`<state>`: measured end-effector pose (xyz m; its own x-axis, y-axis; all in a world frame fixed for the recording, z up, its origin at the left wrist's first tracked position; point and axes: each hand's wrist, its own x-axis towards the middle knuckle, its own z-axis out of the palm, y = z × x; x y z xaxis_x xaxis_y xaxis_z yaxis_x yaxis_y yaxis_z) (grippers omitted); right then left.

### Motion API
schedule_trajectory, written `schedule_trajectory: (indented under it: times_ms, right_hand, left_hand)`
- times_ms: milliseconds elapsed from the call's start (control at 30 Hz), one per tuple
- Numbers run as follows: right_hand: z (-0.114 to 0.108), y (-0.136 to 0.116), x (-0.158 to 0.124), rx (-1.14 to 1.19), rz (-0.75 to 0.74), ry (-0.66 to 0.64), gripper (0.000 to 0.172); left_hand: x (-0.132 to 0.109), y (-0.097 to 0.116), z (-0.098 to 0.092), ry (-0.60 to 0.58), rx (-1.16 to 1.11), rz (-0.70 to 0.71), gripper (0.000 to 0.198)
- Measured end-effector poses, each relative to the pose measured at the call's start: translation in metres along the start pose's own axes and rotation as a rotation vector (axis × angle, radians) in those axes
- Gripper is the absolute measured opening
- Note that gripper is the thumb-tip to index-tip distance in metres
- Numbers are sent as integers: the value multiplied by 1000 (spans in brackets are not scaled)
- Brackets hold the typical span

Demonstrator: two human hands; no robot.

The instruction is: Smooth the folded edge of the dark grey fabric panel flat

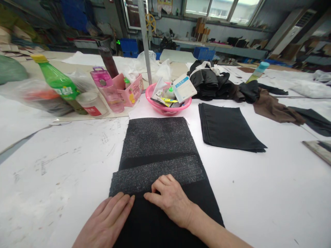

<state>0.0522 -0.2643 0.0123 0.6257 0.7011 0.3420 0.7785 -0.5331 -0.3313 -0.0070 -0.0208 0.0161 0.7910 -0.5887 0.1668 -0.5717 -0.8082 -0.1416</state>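
In the middle of the table lies a stack of black cloth (165,210) with a grey-speckled section (159,136) at its far end. Across it runs a speckled strip (157,174), slightly askew, its left end reaching past the stack's edge. My left hand (108,217) rests flat at the strip's near left edge, fingers stretched out and side by side. Close by on the right, my right hand (172,203) has its fingers curled towards the thumb at the strip's near edge, gripping cloth there. The cloth between its fingertips is mostly hidden.
Beyond the cloth stand a pink basket (168,109) of small items, a pink bottle (108,89), a white tub (91,103) and a green bottle (59,81). Folded black cloth (230,125) lies to the right, near a dark fabric heap (207,82). A metal pole (145,41) rises behind.
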Motion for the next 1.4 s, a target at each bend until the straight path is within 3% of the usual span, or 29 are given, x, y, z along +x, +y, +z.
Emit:
schedule_trajectory:
  times_ms: [233,533,833,1133,1400]
  right_hand:
    - [-1,0,1,7,4,4,14]
    - [-10,18,-9,-11,8,-44,16]
    - [-11,12,-9,-65,-38,-28,16]
    - [-10,7,-9,-125,-84,-13,19]
    - [-10,6,-8,-139,-89,0,19]
  left_hand:
    - [15,0,-10,38,124,155,51]
    - [6,-2,1,-52,11,89,63]
    - [8,1,-1,-45,-22,46,59]
    - [5,1,1,-165,32,51,63]
    - [22,14,-7,-118,64,82,58]
